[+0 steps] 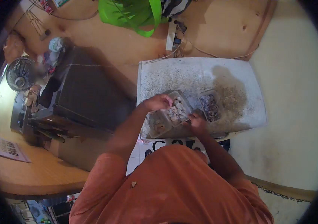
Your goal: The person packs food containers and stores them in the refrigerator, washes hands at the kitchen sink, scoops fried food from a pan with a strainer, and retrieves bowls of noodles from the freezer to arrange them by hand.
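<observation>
A clear plastic container (184,118) full of small whitish pieces is tilted over the worn white surface, between my two hands. My right hand (198,124) grips its near right corner. At its left side is my left hand (159,102), fingers curled together over the pale pieces; what they pinch, if anything, is too small to make out. Just below that hand stands a second clear container (158,126) with a little brownish matter in it. To the right, a third container (210,106) holds dark greyish pieces and touches neither hand.
The white top (189,71) is speckled with dirt and stains. A power strip (171,36) with cables hangs on the wooden wall behind, near a bright green bag (129,16). At left stand a dark cabinet-like box (88,89), a fan (21,74) and a wooden counter (43,170).
</observation>
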